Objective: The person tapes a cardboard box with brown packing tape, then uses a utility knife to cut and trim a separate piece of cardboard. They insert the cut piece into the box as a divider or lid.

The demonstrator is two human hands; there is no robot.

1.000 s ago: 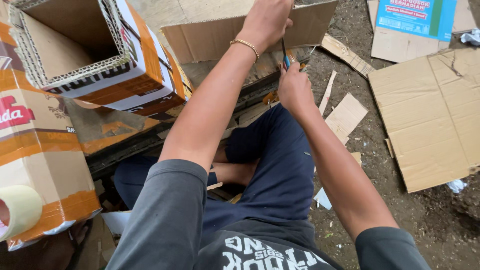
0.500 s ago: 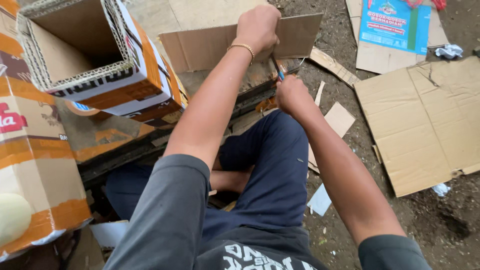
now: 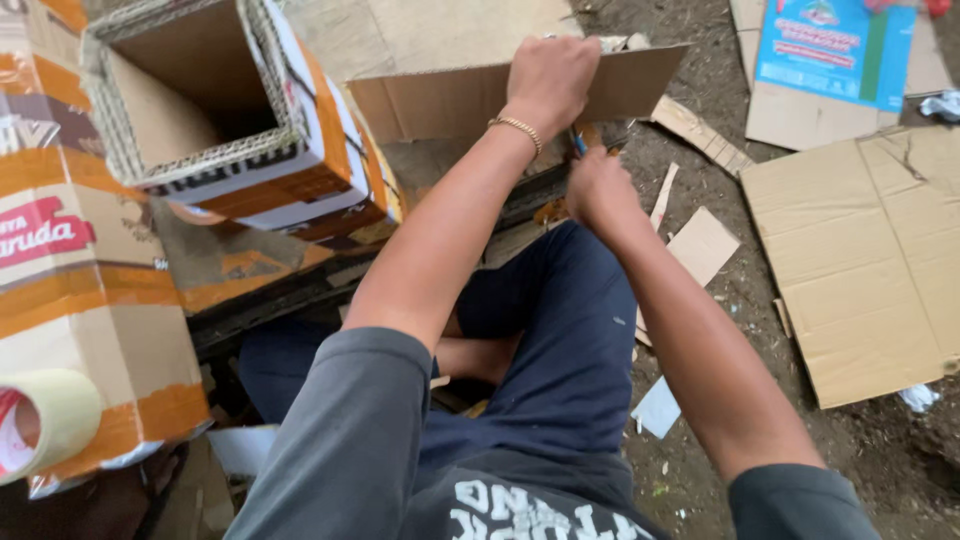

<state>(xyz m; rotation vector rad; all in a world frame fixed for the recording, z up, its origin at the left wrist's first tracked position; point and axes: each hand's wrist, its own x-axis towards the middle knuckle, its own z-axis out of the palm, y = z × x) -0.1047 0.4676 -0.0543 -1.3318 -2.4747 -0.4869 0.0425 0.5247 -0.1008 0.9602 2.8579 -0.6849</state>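
Left hand (image 3: 548, 75) is up top, its grip clamped over the upper edge of the brown cardboard strip (image 3: 440, 95), which stands on its long edge and stretches out to both sides of that hand. Right hand (image 3: 592, 188) sits just below and a touch to the right, fist closed around a blue-handled cutter (image 3: 578, 142); the tip points up toward the strip's lower edge, but whether it touches the card, cannot tell. A gold bracelet (image 3: 516, 128) rings the left wrist. Off to the left lies an open printed carton (image 3: 215, 120), tipped on its side, and a roll of tape (image 3: 45, 425) shows at the lower left. A large flat cardboard sheet (image 3: 865, 260) lies on the dirt ground (image 3: 900, 470), well apart to the right.
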